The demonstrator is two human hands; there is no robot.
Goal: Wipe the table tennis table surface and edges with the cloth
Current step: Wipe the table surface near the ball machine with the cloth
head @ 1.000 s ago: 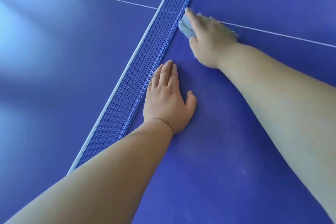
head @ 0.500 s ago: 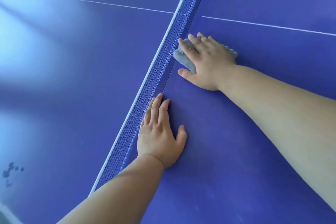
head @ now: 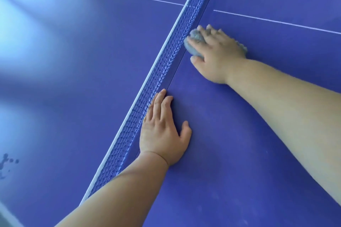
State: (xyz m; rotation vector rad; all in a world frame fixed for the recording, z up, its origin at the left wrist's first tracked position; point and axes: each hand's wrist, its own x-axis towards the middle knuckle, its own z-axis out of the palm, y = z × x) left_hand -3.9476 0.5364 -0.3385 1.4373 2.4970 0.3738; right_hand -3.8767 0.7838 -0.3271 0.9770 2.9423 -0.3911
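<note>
R hand [head: 217, 55], cloth [head: 192, 47] slid off line [head: 276, 21] by net [head: 166, 72] | L hand [head: 162, 134] flat

Left hand [head: 162, 134] lies flat on the table [head: 249, 153], its outer edge against the net [head: 166, 72]. Ahead of it, the right hand [head: 215, 53] sits on the bunched cloth [head: 193, 45], which touches the net's foot. The centre line [head: 276, 22] crosses beyond the right hand.

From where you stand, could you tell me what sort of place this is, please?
Probably a games or sports room: a blue table tennis table with a white line and a net across it.
</note>
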